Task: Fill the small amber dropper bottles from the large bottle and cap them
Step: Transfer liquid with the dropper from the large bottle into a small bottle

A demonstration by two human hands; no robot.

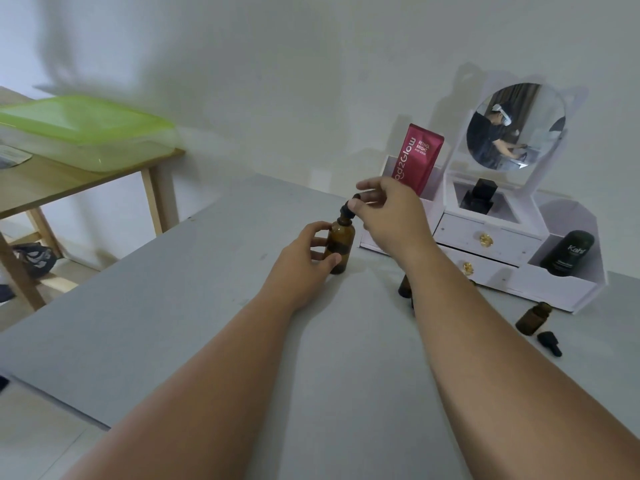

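— Where are the hands?
— Mid-frame; both bare forearms reach up from the lower edge; left hand (311, 249) curls, thumb forward.
— The right?
— right hand (388, 209) sits higher, fingertips (354, 204) pinched, wrist bent down.

White vanity organizer (485, 237) with round mirror (516, 126), red tube (417, 157), dark green bottle (568, 252); wooden side table (69, 181) holding green-lidded container (86, 133).

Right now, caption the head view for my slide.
Left hand steadies upright amber glass bottle; right hand holds black dropper cap at its neck.
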